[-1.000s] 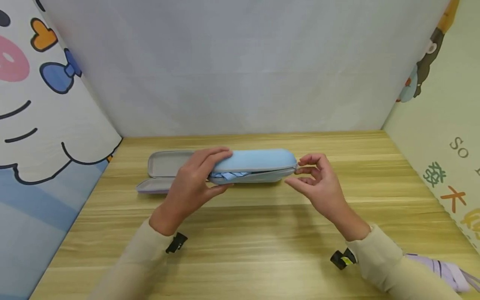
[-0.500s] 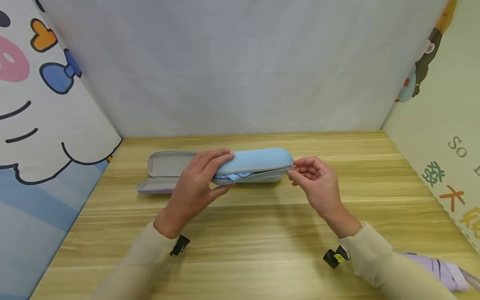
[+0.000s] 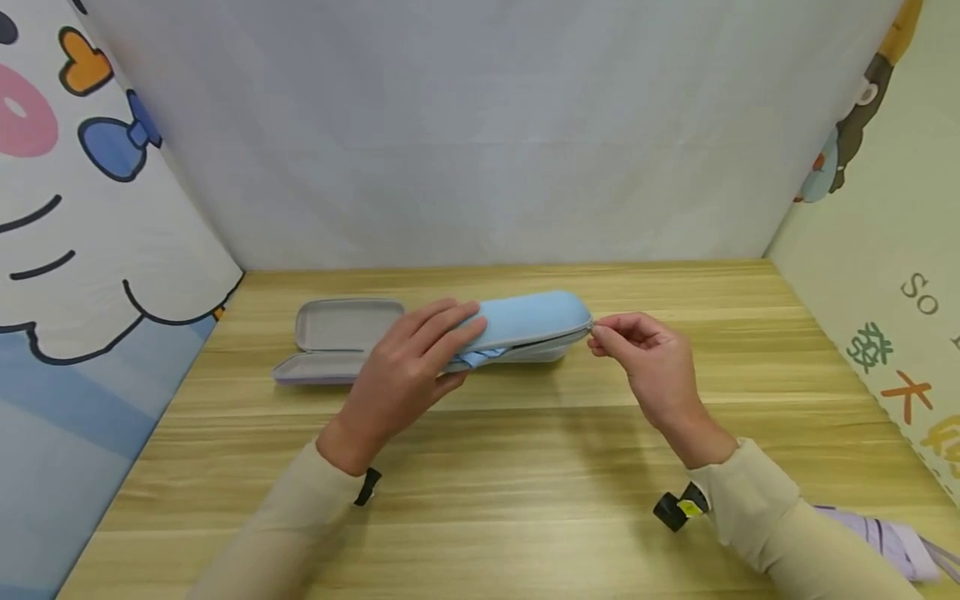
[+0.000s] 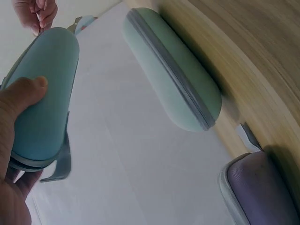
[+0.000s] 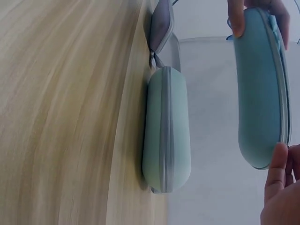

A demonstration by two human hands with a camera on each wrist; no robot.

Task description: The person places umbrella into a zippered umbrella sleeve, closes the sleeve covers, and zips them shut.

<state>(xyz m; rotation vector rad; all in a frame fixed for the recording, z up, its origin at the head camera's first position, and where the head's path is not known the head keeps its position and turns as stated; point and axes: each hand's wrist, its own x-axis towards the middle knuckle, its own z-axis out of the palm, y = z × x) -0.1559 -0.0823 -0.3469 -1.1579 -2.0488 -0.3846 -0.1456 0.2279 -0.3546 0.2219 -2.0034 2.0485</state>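
My left hand [image 3: 405,367] grips the left part of a light-blue zip case [image 3: 532,317], holding it tilted above the table with its right end higher. The front of the case gapes along the zip, and folded blue fabric [image 3: 477,358] shows in the gap near my fingers. At the case's right end, my right hand [image 3: 660,371] pinches the zipper pull between thumb and forefinger; the pull itself is mostly hidden. In the left wrist view, the left thumb [image 4: 28,93] lies across the blue shell [image 4: 49,93].
Behind the held case, a pale-green zip case [image 5: 166,131] lies closed on the wooden table [image 3: 480,500]. A purple case with grey lining [image 3: 348,323] stands unfolded at back left. A folded lilac fabric item [image 3: 873,533] lies by my right sleeve. A white backdrop [image 3: 480,133] rises behind.
My right thumb has closed in from apart to pinch at the zip end. The blue case has tilted, its right end rising, and my left hand has shifted slightly right.
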